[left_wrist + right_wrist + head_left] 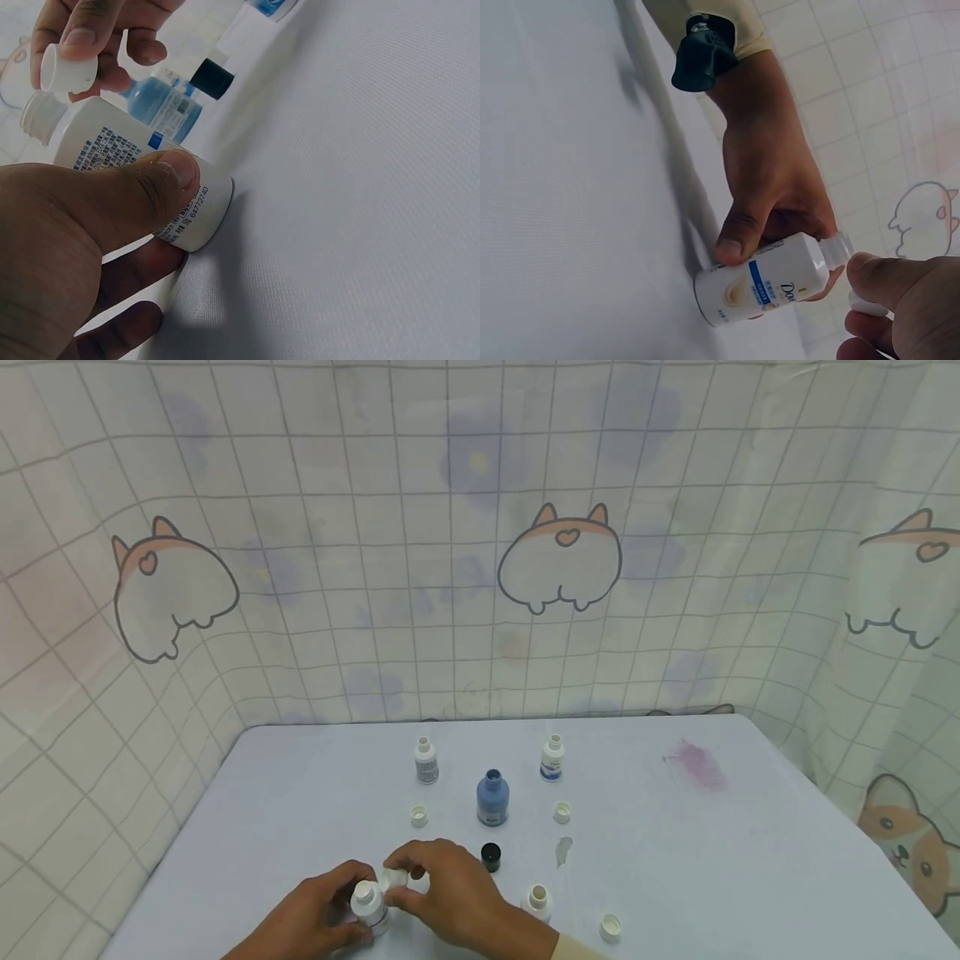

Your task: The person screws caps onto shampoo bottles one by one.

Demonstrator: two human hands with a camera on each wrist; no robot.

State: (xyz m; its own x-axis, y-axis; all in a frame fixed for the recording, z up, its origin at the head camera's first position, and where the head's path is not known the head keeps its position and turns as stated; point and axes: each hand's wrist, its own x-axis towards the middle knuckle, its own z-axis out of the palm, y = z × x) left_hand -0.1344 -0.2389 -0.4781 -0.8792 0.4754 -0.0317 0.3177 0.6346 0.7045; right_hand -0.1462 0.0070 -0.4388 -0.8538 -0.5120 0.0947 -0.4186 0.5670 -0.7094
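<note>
My left hand point(330, 910) grips a small white bottle point(369, 906) that stands on the table near the front edge; the thumb point(161, 180) presses its printed label point(105, 146). The bottle's neck point(37, 116) is uncapped. My right hand point(442, 889) pinches a white cap point(395, 879) just beside and above that neck, off the bottle. The same cap point(64, 69) shows between the fingertips in the left wrist view. In the right wrist view the bottle point(769, 279) carries a blue and cream label, with the left hand point(769, 187) wrapped round it.
On the pale table point(712, 860) stand a blue bottle point(492, 797), two white bottles point(426, 760) point(552, 757) behind it and another uncapped one point(537, 902) at the front. Loose white caps point(418, 815) point(562, 812) point(611, 927), a black cap point(491, 857) and a pink stain point(701, 766) lie around. Checked curtains enclose the table.
</note>
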